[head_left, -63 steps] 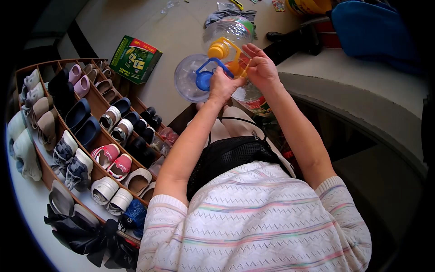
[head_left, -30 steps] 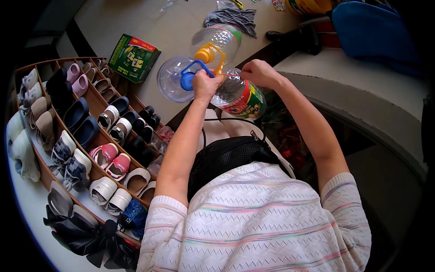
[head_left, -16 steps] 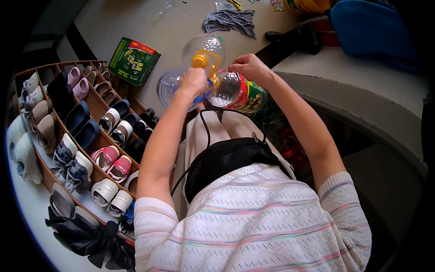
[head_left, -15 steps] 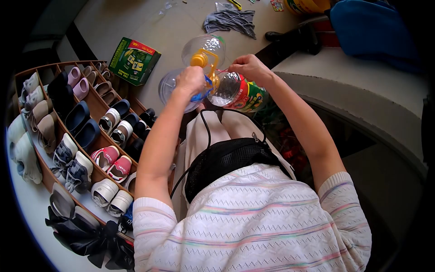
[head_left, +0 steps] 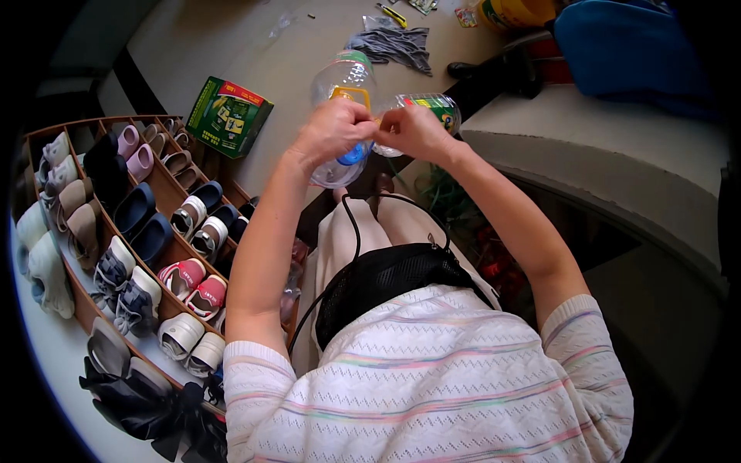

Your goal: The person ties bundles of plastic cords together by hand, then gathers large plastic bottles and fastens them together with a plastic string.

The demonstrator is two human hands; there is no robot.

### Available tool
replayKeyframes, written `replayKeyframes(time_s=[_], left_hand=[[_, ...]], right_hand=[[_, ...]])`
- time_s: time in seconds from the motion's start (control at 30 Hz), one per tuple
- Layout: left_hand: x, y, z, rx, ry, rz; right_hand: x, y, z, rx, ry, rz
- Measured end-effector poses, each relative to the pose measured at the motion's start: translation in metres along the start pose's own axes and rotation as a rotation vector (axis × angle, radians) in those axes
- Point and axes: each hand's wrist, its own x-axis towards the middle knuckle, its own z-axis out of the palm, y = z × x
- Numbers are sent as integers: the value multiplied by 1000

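My left hand (head_left: pixel 333 133) and my right hand (head_left: pixel 417 133) meet over the necks of several large clear plastic bottles, fingers closed and pinched together. What they hold is hidden between the fingertips. Beyond my left hand lies a bottle (head_left: pixel 340 73) with a yellow handle (head_left: pixel 352 92). Below that hand is a bottle (head_left: pixel 329 176) with a blue cap (head_left: pixel 353 155). Behind my right hand, a third bottle (head_left: pixel 440 106) shows a green and red label. The hands cover most of the handles.
A rack of shoes (head_left: pixel 166 247) stands at the left, with a green box (head_left: pixel 231 116) beyond it. A grey cloth (head_left: pixel 392 48) and a yellow cutter (head_left: pixel 392 15) lie on the floor. At the right are a curved ledge (head_left: pixel 587 162) and a blue bag (head_left: pixel 629 50).
The hands, earlier apart with a thin red string at my right fingers, have come together. The blue-capped bottle has shifted right and nearer my body, and the labelled bottle has turned and moved away.
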Motion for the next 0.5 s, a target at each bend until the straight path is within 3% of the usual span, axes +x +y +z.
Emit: replayKeyframes(time_s=[0.13, 0.2, 0.3, 0.4, 0.47, 0.5], left_hand=[[-7, 40, -3, -27, -56, 168], [-10, 50, -6, -106, -61, 225], [-26, 85, -40, -469, -45, 187], [-18, 56, -72, -1095, -30, 541], [-18, 49, -78, -1186, 13, 700], [-19, 46, -76, -1218, 132, 605]], right_hand=[[1, 5, 13, -177, 115, -89], [1, 10, 15, -90, 118, -114], [1, 7, 10, -103, 43, -51], [-1, -6, 1, -58, 42, 34], [0, 1, 5, -21, 69, 39], [0, 3, 7, -13, 78, 40]])
